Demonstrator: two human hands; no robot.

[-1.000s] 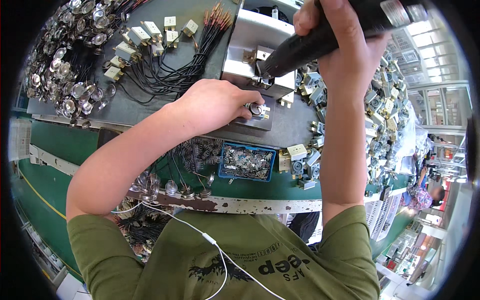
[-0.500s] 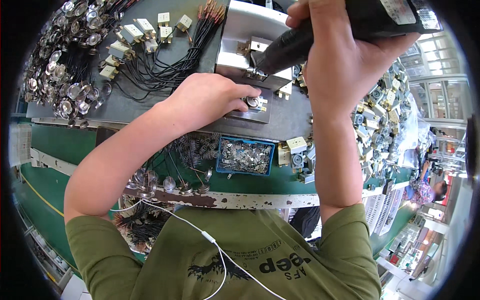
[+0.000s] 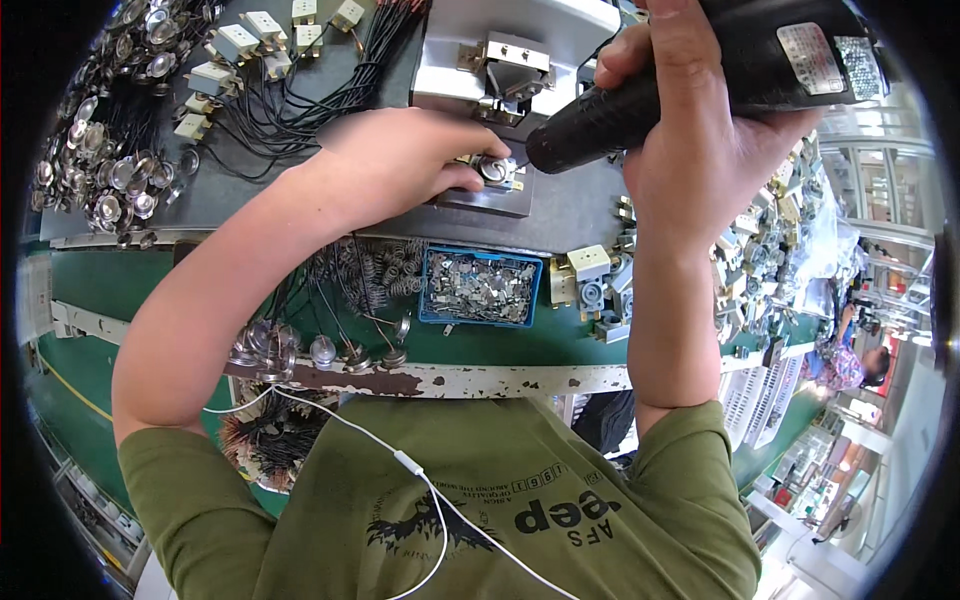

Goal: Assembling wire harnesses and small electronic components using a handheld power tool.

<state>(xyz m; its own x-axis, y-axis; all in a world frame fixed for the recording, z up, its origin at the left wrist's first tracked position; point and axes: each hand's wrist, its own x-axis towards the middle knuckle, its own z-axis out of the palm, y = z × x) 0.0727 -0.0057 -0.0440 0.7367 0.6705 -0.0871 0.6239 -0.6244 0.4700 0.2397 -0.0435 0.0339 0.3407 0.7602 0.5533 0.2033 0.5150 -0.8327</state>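
Note:
My left hand (image 3: 405, 160) pinches a small pale block part with a round metal disc (image 3: 497, 172) between thumb and fingers. The part rests on a flat metal block (image 3: 485, 202) at the bench's near side. My right hand (image 3: 690, 150) wraps round a black electric screwdriver (image 3: 765, 55), whose tapered nose points down and left. Its nose ends just right of the part, apart from it as far as I can see. Behind both stands a silver metal fixture (image 3: 450, 75) with a white block (image 3: 517, 52) mounted in it.
A blue tray (image 3: 425, 300) of small metal pieces sits near the bench's front edge. Round metal caps (image 3: 130, 180) pile up at left, beside white blocks (image 3: 237, 42) on black wires (image 3: 335, 115). More pale blocks (image 3: 590, 265) heap at right. A person (image 3: 850, 360) is far right.
The screwdriver's nose has left the fixture and come nearer and to the right, beside the part. My left hand keeps its pinch. The whole view has shifted slightly.

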